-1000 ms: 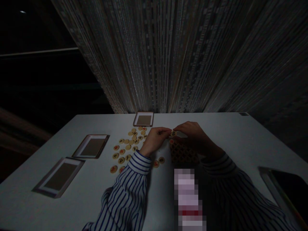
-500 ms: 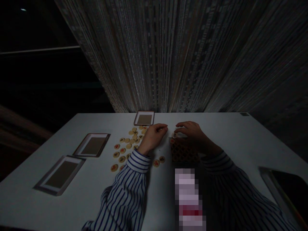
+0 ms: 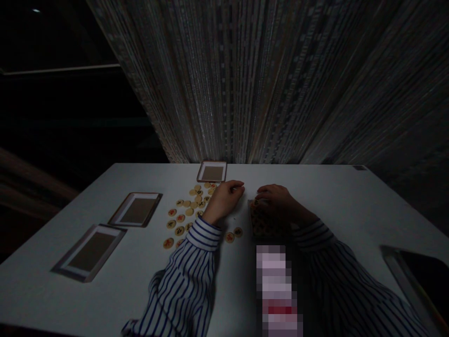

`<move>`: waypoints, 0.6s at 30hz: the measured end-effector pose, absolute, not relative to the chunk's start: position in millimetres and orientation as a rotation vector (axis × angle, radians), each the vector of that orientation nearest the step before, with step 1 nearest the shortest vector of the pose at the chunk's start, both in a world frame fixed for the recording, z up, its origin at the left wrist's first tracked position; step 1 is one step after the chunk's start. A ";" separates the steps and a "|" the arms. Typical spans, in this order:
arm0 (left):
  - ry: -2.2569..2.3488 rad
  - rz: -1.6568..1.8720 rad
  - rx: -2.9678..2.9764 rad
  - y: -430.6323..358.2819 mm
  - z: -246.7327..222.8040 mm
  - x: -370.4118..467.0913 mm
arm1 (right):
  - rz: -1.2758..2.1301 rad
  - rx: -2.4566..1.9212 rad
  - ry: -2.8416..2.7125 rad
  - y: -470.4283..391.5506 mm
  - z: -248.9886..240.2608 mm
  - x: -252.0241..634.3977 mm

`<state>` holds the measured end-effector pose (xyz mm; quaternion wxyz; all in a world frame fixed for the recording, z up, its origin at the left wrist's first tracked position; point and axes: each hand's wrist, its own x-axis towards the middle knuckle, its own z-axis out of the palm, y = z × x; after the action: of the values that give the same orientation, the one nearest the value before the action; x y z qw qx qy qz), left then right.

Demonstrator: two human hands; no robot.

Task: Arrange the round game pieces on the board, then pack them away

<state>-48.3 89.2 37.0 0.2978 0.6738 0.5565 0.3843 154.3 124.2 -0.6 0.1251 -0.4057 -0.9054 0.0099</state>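
Head view, fingers: the right hand (image 3: pixel 277 203) is curling its fingers down over the far edge of the patterned box (image 3: pixel 264 223); whether a disc is pinched under them I cannot tell. The left hand (image 3: pixel 224 200) is resting loosely curled on the worktop (image 3: pixel 336 201), fingers narrow, nothing visibly held.

Change: a second ago both hands were meeting over one round piece at 12 o'clock of the box; now they are parting, the left hand drawing back towards 9 o'clock and the right hand lowering onto the box.

Meaning: judging from that, the piece is probably being set into the box, and the left hand is coming free beside the loose pieces.

Pieces: the scattered wooden discs (image 3: pixel 185 213), marked red or black, are lying at 9 o'clock of the left hand, with two more discs (image 3: pixel 234 234) sitting near the striped cuff (image 3: pixel 203 234), at 9 o'clock of the box.

Further out: one small tray (image 3: pixel 212 172) is lying at 12 o'clock of the discs, and two larger trays (image 3: pixel 136 209) (image 3: pixel 89 252) are lying well apart at 8 o'clock.

Edges: a dark tray rim (image 3: pixel 403 271) is showing at 4 o'clock.
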 end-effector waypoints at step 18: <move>1.481 1.024 1.795 87.7 43.1 -50.7 | 0.069 -1.281 -2.740 124.0 1.0 150.6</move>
<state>-50.7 87.7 43.1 0.2950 0.6746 0.5566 0.3848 150.6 124.0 1.0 0.0578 -0.4227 -0.9041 0.0229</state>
